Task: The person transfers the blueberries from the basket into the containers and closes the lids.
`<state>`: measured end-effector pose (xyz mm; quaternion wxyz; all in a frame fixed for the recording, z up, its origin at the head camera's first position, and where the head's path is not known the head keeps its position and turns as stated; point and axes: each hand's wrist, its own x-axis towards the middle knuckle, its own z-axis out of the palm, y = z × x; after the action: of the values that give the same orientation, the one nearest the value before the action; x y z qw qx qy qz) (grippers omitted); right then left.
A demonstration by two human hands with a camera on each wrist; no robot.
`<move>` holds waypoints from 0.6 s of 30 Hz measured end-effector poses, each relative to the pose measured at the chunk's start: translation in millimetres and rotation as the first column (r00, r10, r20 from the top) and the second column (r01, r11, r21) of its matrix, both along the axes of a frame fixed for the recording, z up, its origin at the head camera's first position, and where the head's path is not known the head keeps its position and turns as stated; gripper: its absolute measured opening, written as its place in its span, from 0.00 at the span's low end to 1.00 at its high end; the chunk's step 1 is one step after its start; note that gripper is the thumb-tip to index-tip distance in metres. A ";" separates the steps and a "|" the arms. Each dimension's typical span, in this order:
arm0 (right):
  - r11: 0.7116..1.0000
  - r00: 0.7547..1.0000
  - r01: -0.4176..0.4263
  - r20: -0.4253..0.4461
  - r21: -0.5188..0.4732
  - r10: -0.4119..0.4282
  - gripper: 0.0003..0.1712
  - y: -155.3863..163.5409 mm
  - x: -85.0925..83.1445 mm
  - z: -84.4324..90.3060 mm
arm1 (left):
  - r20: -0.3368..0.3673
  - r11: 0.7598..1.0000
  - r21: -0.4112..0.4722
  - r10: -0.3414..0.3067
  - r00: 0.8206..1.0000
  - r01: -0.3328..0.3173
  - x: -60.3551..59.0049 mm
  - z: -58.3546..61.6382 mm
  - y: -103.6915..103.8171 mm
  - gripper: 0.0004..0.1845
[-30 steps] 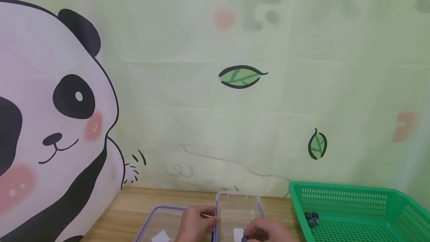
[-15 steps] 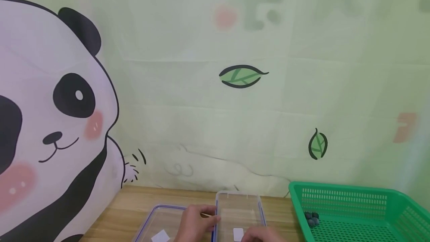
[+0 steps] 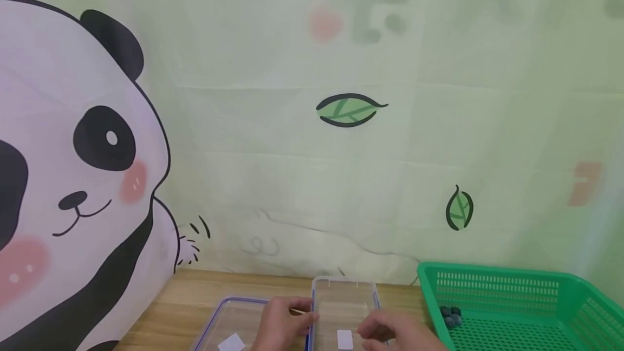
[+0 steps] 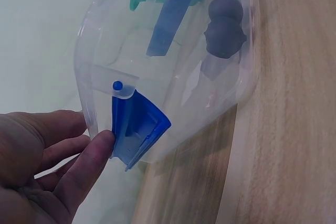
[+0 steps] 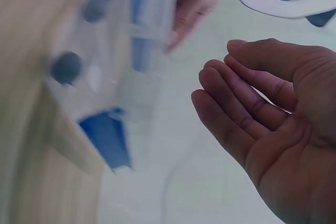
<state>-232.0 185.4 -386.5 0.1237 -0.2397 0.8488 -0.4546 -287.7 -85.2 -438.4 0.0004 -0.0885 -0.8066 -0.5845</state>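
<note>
A clear plastic box point(image 3: 344, 292) with blue clips stands on the wooden table point(image 3: 195, 291). My left hand point(image 3: 298, 316) grips its left wall. In the left wrist view, one finger point(image 4: 86, 163) presses the blue clip point(image 4: 139, 124). Several dark berries point(image 4: 224, 24) lie inside the box. My right hand point(image 3: 377, 332) hovers over the box's near right part. The right wrist view shows that hand point(image 5: 223, 66) open, palm bare and holding nothing, with the box point(image 5: 105, 66) blurred beside it.
A clear lid point(image 3: 229, 321) with a blue rim lies left of the box. A green slotted basket point(image 3: 512, 286) stands at the right with a few dark berries point(image 3: 450, 316) in its corner. A panda-print cloth wall point(image 3: 97, 150) rises behind the table.
One second ago my right fingertips held a dark berry low over the box. That hand is now empty, fingers straightened, and a little higher. The left hand has not moved.
</note>
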 end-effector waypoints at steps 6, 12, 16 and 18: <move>0.995 0.964 0.096 -0.250 -0.002 -0.093 0.07 17.5 13.9 27.7 | -0.024 1.000 0.023 0.007 1.000 -0.007 1.0 -1.1 0.2 0.14; 0.972 0.899 0.224 -0.399 0.067 -0.180 0.08 47.7 19.8 49.1 | -0.034 1.000 0.024 0.009 0.999 -0.008 1.3 -3.1 1.7 0.14; 0.962 0.873 0.240 -0.462 0.128 -0.156 0.08 70.4 16.2 64.3 | -0.034 1.000 0.028 0.012 0.999 -0.011 2.2 -2.6 0.3 0.14; 0.955 0.869 0.250 -0.471 0.159 -0.149 0.08 81.3 12.0 70.7 | -0.039 0.999 0.035 0.009 0.999 -0.008 2.4 -2.9 -0.5 0.14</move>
<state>-220.0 266.7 -315.8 -0.1007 -0.2349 0.9184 -0.3021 -285.3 -85.7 -441.2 0.0203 -0.0966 -0.7965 -0.5965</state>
